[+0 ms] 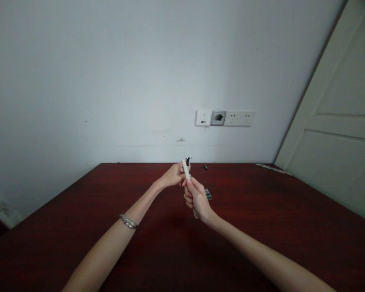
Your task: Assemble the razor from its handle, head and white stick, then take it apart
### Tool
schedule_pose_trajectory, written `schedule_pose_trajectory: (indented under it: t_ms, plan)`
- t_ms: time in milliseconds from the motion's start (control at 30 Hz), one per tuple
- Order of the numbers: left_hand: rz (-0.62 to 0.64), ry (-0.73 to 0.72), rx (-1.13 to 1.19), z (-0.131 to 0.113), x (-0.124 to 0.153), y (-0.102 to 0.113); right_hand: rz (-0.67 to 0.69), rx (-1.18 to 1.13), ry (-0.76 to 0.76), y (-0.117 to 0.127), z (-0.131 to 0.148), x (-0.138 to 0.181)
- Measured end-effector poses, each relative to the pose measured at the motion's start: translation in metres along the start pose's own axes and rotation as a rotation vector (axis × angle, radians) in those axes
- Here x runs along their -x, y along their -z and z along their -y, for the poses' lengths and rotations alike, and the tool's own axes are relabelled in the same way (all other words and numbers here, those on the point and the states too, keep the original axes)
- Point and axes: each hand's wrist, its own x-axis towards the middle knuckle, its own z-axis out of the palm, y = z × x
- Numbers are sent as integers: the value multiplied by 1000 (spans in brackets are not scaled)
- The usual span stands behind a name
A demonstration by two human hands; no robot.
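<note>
Right hand (197, 198) grips white stick (186, 169) (dark-tipped); left hand (173, 175) pinches its top.

Dark red tabletop (261, 243) wide open left and right of forearms. Left hand (174, 175) and right hand (197, 198) meet mid-table, raised, both closed round white-handled tool (186, 169). Small packet (208, 194) lies just beside right hand. Tiny dark item (205, 166) near back edge. Flat strip (273, 168) at far right corner. Wall (109, 81) close behind; door (337, 154) bounds right side.
</note>
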Motion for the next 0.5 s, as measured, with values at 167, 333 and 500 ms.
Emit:
schedule_pose_trajectory:
  t_ms: [167,333,500]
  plan:
    - [12,33,-1,6,-2,3,-14,-42,47,-6,6,-3]
    - [32,19,20,6,0,5,-26,-51,7,-3,1,-3]
    - [43,50,64,3,0,6,-37,-59,-5,-4,-2,3]
